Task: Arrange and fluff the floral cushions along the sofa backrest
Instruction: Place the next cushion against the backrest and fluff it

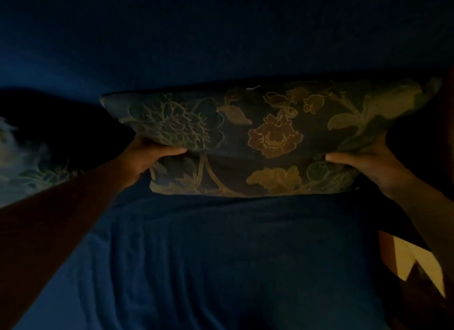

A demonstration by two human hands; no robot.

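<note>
The scene is very dim. A dark floral cushion (265, 138) with red, tan and green flowers stands on the blue sofa seat (221, 256), leaning at the blue backrest (221, 35). My left hand (149, 157) grips its left edge, thumb pressed into the front. My right hand (363, 160) grips its right edge the same way. Both thumbs pinch a crease across the cushion's middle. A second floral cushion (27, 162) lies at the far left, partly cut off by the frame.
A dark shape (61, 123) sits between the two cushions at the backrest. At the lower right, beyond the sofa's edge, a lit pale surface (415, 263) shows.
</note>
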